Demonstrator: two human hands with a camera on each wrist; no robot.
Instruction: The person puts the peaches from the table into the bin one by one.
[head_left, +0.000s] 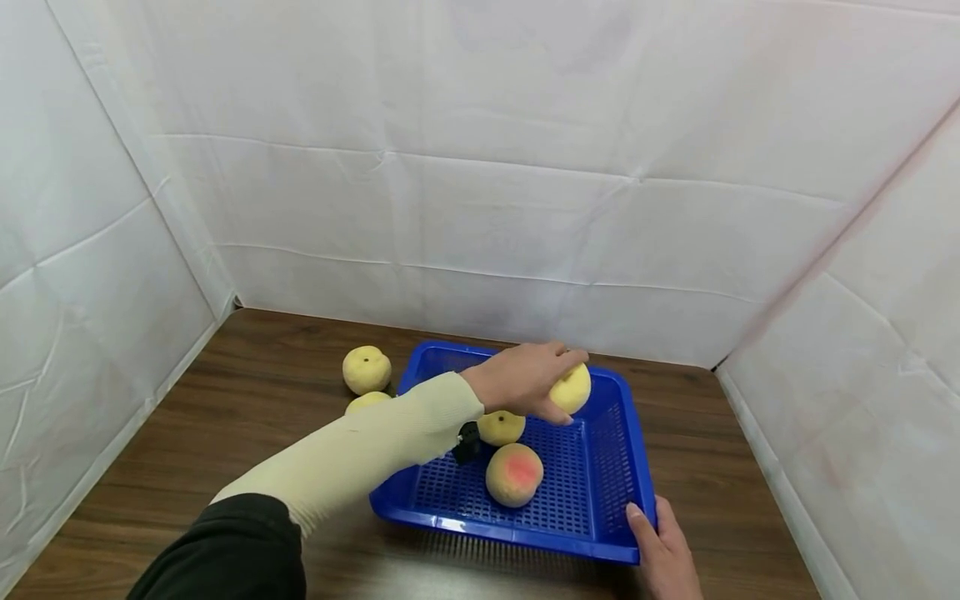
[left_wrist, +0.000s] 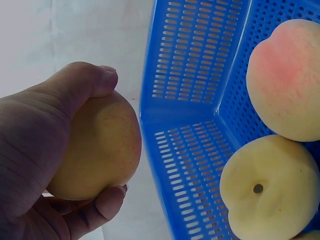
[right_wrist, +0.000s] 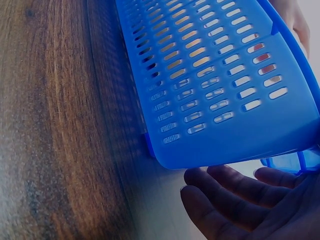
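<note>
My left hand [head_left: 525,377] grips a yellow peach [head_left: 572,389] above the far right part of a blue plastic basket [head_left: 633,433]. In the left wrist view, thumb and fingers curl round that peach [left_wrist: 102,147]. Inside the basket lie a peach with a pink blush [head_left: 513,475] and a yellow peach [head_left: 501,427], partly hidden by my left wrist. My right hand [head_left: 663,550] holds the basket's near right corner, thumb over the rim. The right wrist view shows its fingers [right_wrist: 225,200] bent along the outside of the slotted wall [right_wrist: 210,85].
Left of the basket, a yellow peach [head_left: 367,370] sits on the dark wood table [head_left: 225,433]. Another peach [head_left: 367,401] lies nearer, half covered by my left sleeve [head_left: 360,450]. White sheeting [head_left: 480,208] walls the table at the back and both sides.
</note>
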